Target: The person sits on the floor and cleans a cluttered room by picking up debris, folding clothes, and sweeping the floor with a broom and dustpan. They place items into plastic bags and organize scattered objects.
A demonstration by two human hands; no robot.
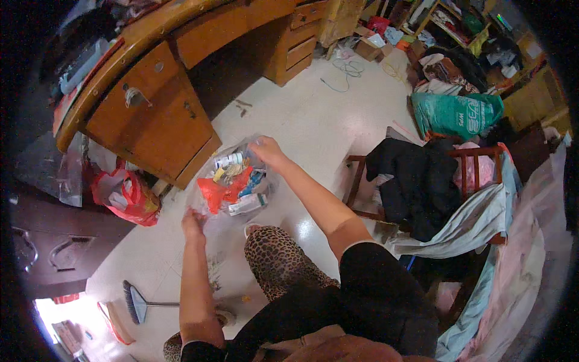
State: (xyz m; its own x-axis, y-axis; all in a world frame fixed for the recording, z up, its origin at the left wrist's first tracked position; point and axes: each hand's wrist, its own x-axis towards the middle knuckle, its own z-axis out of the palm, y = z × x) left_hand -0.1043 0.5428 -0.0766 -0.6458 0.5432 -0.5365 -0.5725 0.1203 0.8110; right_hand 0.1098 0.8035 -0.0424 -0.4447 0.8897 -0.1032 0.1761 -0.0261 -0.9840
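Observation:
Between my hands hangs a clear plastic bag (232, 221) with its mouth spread wide. My left hand (193, 222) grips its near left rim, and my right hand (268, 151) grips the far right rim. Inside lie a crumpled orange-red plastic piece (217, 192), a white bottle (229, 160) with a printed label, a white box (248, 204) with a green end, and a blue wrapper (255, 181). Smaller scraps among them are too blurred to name. Below the bag is the pale tiled floor.
A wooden desk (149, 108) curves along the upper left, with a red plastic bag (131, 194) by its base. A broom (134, 302) lies at lower left. On the right stands a wooden chair (357, 181) draped with black clothing (411, 181). Beyond are a green sack (452, 115) and a loose cable (348, 72).

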